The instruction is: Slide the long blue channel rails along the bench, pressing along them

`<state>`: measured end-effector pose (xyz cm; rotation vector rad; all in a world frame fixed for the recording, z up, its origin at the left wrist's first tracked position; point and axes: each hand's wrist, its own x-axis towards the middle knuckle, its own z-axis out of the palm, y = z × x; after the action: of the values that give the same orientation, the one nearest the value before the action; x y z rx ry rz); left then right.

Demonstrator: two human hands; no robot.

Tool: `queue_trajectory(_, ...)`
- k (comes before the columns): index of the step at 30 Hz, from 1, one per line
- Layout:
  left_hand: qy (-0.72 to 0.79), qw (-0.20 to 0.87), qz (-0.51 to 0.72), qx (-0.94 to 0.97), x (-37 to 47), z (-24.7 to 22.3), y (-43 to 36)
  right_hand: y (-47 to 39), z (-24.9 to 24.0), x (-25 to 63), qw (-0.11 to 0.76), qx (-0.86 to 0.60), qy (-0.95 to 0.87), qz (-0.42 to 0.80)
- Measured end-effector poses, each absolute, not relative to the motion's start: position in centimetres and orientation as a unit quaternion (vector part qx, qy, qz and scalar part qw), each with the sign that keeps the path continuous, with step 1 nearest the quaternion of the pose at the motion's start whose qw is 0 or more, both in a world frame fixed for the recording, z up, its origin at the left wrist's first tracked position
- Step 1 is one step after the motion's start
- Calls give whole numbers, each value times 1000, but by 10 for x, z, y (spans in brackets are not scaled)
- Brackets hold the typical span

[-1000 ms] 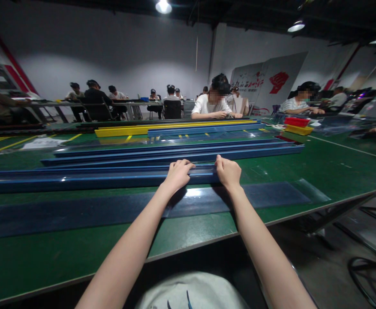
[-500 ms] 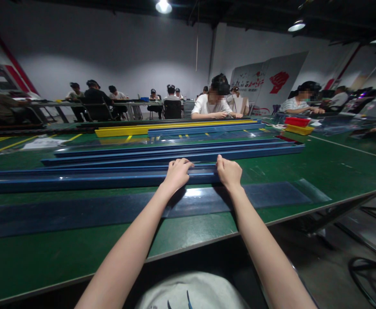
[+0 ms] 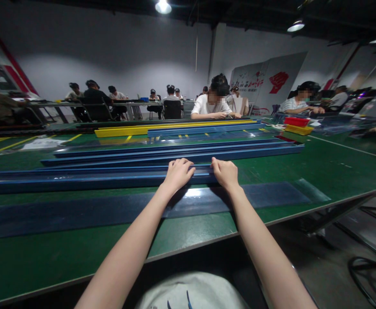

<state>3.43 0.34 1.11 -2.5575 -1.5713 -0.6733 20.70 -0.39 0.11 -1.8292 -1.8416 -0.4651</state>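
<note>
A long blue channel strip (image 3: pixel 78 182) with raised edges lies across the green table, running out of view on the left. My left hand (image 3: pixel 178 174) rests over it near its right part, fingers bent round its far edge. At the strip's right end my right hand (image 3: pixel 226 172) is closed, thumb up, gripping that end; its fingertips are partly hidden. Between the two hands a short stretch of the strip shows. Nearer me, a flat clear plastic sheet (image 3: pixel 110 210) lies beneath my forearms.
Behind the strip lie more blue channel strips (image 3: pixel 175 153) and a yellow strip (image 3: pixel 120 131). Red (image 3: pixel 296 122) and yellow (image 3: pixel 299 130) trays stand back right. A person (image 3: pixel 218 101) works across the table (image 3: pixel 335 171). White paper (image 3: pixel 43 143) lies at left.
My right hand has shifted slightly left along the strip, closer to my left hand. The left hand stays nearly in place, its thumb a little further right.
</note>
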Motion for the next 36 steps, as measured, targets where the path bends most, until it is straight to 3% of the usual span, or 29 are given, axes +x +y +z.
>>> queue_trajectory(36, -486, -12, -170, -857, 28, 11, 6, -3, 4, 209, 254, -742, -599, -162)
